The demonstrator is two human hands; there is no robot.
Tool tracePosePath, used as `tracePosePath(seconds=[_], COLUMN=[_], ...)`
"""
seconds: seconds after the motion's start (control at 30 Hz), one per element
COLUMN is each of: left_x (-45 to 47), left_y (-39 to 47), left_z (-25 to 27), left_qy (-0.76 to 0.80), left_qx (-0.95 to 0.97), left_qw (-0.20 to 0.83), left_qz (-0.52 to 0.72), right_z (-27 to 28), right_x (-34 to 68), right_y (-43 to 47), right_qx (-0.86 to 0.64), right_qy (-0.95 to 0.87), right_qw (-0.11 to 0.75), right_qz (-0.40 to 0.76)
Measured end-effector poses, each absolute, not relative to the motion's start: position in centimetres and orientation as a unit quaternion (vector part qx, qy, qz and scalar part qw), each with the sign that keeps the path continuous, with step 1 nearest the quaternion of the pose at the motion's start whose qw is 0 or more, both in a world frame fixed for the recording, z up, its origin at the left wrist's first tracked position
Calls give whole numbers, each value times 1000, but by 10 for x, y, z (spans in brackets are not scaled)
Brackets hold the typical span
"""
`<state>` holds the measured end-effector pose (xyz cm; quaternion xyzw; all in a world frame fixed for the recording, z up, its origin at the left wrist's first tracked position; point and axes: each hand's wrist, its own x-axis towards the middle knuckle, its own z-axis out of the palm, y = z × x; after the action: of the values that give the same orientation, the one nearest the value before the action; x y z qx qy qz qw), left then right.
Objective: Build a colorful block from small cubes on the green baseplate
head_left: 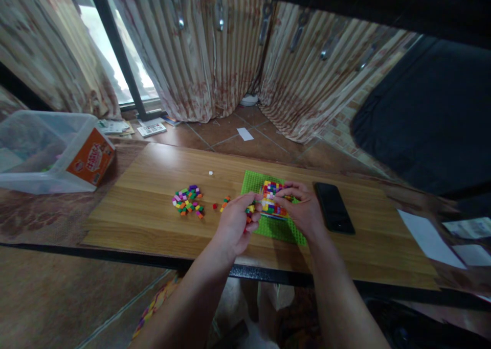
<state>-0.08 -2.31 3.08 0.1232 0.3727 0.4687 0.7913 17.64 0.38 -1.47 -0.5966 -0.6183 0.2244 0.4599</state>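
A block of small multicoloured toy building bricks (271,187) stands on a green studded baseplate (279,230) on the wooden table. My left hand (233,224) is curled at the left side of this build, with several loose toy bricks (250,215) showing between thumb and fingers. From the right, my right hand (305,210) reaches over the baseplate. Its thumb and fingertips are drawn together at the build's right side, and whatever is between them is hidden. Beyond my left wrist lie a few orange and green bricks (226,200) and a single red brick (215,206).
A loose pile of coloured bricks (187,202) lies left on the wooden board (153,185), with one white brick (210,173) behind it. A black phone (333,207) rests right of the baseplate. At far left stands a clear plastic bin (48,183) with an orange label.
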Motion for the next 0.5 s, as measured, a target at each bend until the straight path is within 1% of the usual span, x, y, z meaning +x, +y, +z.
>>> tracePosePath(seconds=[0.23, 0.5], left_x=[0, 1], left_y=[-24, -24], left_z=[30, 30], left_qy=[361, 339], left_qx=[113, 97], left_qw=[801, 823], left_qz=[463, 446], right_z=[-16, -14], right_x=[175, 174], right_y=[4, 1], right_qx=[-608, -625], right_qy=[-623, -641], right_qw=[450, 420], right_qz=[199, 149])
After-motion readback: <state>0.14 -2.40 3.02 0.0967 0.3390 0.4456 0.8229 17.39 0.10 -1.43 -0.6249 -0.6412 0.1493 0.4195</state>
